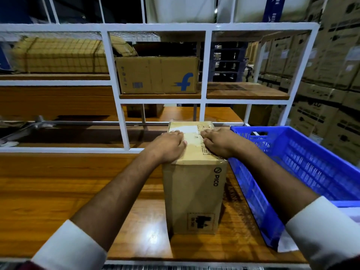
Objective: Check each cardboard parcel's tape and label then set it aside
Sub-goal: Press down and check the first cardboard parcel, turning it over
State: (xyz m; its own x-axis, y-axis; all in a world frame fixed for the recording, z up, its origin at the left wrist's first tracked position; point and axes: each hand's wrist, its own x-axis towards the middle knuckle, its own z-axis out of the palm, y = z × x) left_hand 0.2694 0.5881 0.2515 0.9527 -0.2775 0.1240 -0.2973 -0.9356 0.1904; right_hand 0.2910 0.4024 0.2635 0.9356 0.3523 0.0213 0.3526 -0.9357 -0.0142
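Here, a white rack (116, 78) stands behind a wooden table (58, 191), with a carton (157, 75) on a shelf. A blue crate (303, 164) sits at the table's right, touching the parcel (194, 191), which stands upright at centre. Both hands rest on its taped top: left hand (170, 146) with fingers together, lying flat; right hand (218, 142) with fingers together, tips bent down onto the tape (191, 137). Label detail unreadable.
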